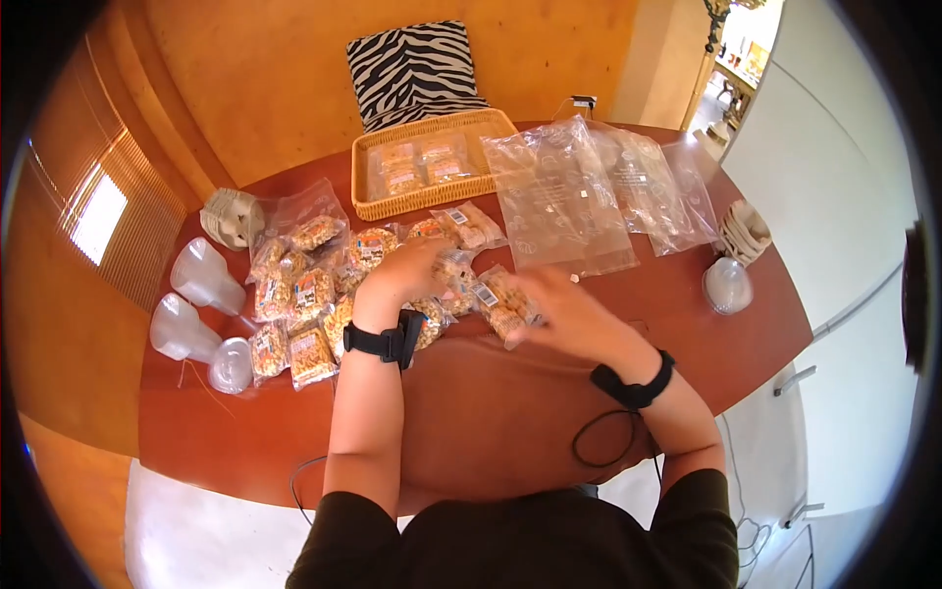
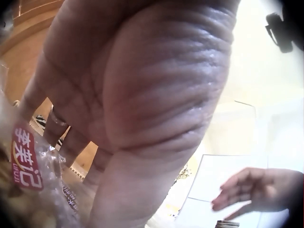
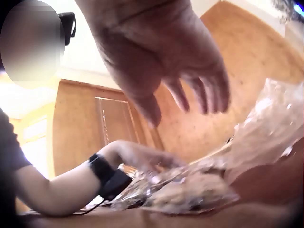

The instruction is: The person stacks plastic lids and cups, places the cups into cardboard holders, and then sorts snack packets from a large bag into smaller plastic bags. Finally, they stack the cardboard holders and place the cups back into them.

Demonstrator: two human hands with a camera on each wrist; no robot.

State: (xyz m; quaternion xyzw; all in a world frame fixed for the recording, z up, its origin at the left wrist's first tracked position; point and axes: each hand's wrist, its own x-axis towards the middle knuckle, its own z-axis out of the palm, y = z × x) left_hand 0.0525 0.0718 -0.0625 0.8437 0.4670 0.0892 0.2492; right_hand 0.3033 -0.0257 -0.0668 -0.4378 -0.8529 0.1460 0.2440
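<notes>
My left hand (image 1: 407,270) lies over clear bags of puffed-grain snacks, its fingertips right at a snack packet (image 1: 453,275) near the middle of the table. In the left wrist view, the fingers of that hand reach down beside a packet with a red label (image 2: 26,159). To the right, my right hand (image 1: 574,312) hovers with fingers apart at the edge of another snack packet (image 1: 503,299). The right wrist view shows the right hand (image 3: 161,57) with nothing between thumb and fingers, above a packet (image 3: 194,192).
A pile of snack packets (image 1: 312,292) spreads on the left. Behind stands a wicker basket (image 1: 368,209) with several packets inside. Large clear plastic bags (image 1: 559,211) lie back right. Plastic cups (image 1: 186,329) and stacked bowls (image 1: 233,218) sit far left, more bowls (image 1: 746,233) far right.
</notes>
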